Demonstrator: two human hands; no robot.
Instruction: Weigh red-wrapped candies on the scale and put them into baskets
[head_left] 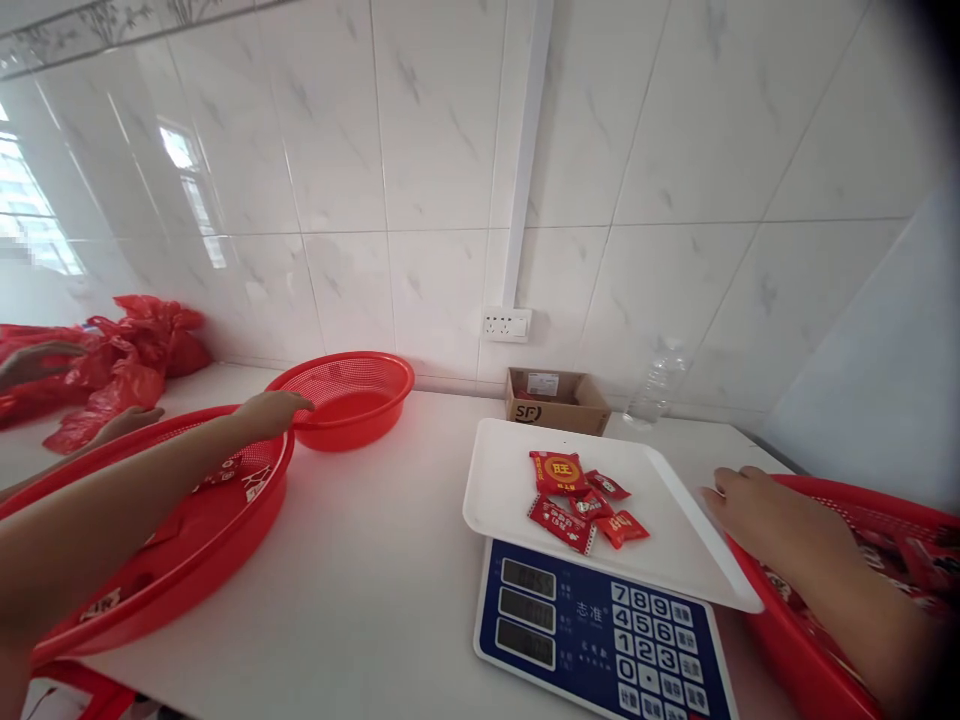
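Observation:
My left hand (274,413) reaches over the big red basket (259,520), its fingers closed at the rim of the round red basket (349,432) behind. Part of the grip is hidden. My right hand (780,515) is bent over the near rim of the right red basket (780,660), fingertips by the tray's edge; whether they hold anything is hidden. Several red-wrapped candies (562,525) lie on the white tray (510,450) of the digital scale (596,665). More red packets lie inside the big and right baskets.
An open cardboard box (562,415) and a clear plastic bottle (658,385) stand against the tiled wall, below a socket (508,324). Red plastic bags (142,350) are heaped at the far left, where another person's hands (124,425) show.

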